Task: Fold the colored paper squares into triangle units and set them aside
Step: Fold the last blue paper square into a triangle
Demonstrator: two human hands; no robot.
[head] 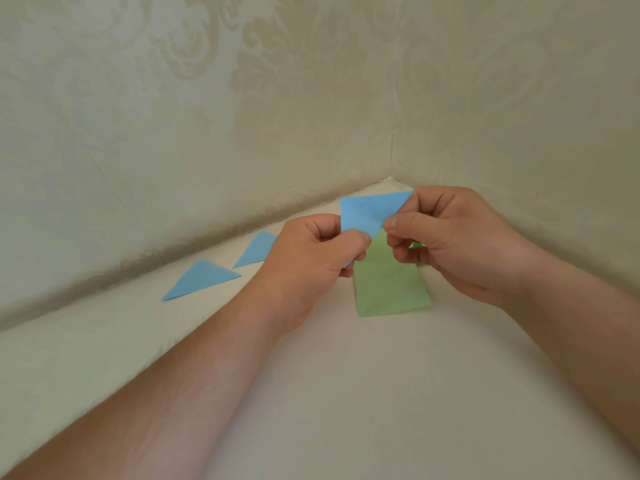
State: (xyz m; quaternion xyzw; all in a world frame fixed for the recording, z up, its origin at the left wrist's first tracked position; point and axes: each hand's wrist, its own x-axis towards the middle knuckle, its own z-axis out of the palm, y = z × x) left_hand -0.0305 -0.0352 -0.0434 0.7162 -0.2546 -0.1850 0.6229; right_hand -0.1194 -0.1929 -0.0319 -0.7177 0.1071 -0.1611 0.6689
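Both forearms come in from the near edge of the cloth-covered surface (346,393), bare, angling up toward the middle. Only one view to go on, the head camera, looking down and forward into a corner where two patterned cream fabric walls (242,98) meet at the back. Left hand (311,258) has its fingers curled in, and the thumb and forefinger pinch the lower left part of a blue paper (367,211) that's held up off the surface. Right hand (460,237) does the same on the other side, fingers curled, thumb and forefinger pinching the paper's right edge near its lower point. So the blue sheet sits between the two hands, lifted, close to the back corner, and a faint crease line runs across it. Directly under the hands a stack of green paper (391,289) lies flat on the surface, its far end hidden by the fingers; a tiny bit of darker green (417,244) peeks out by the right hand, can't tell what it is. Off to the left, along the back-left edge where wall meets surface, two folded blue triangles lie flat: the nearer triangle (204,278) sits well clear of the hands, and the farther triangle (256,249) is just beside the left hand's knuckles, partly hidden by them.
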